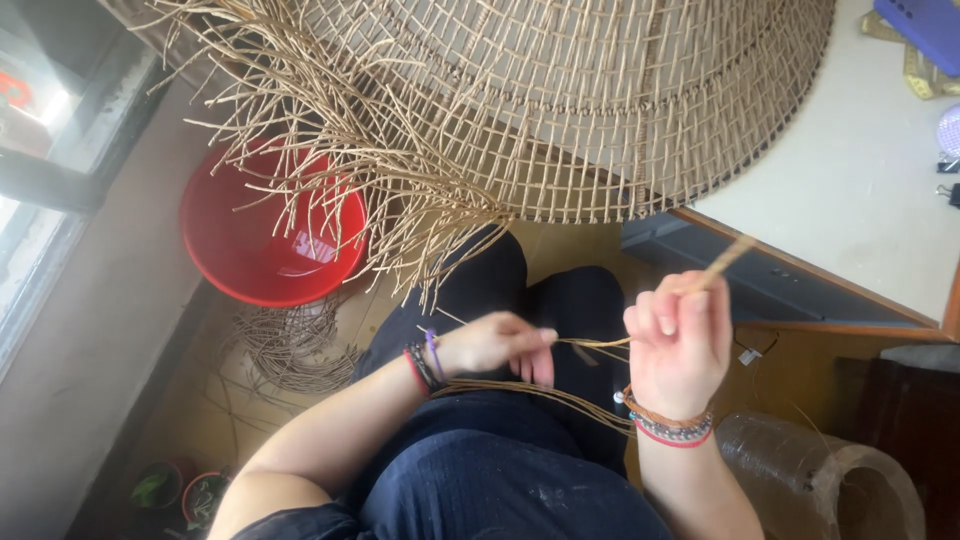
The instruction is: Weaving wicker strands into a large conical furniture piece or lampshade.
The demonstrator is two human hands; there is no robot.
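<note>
We sort rattan strands [590, 343] at frame centre. Left hand [497, 345] pinches strand ends; right hand [678, 340] fisted round stick [722, 262]. Woven basket [560, 100] overhangs, upper frame. Next move likely needs steady pinch and even tension.

Thin tan cane strands [590, 343] stretched between both hands above lap, loose ends trailing down; woven cane mat [600, 100] overhead, fringe unfinished.
</note>
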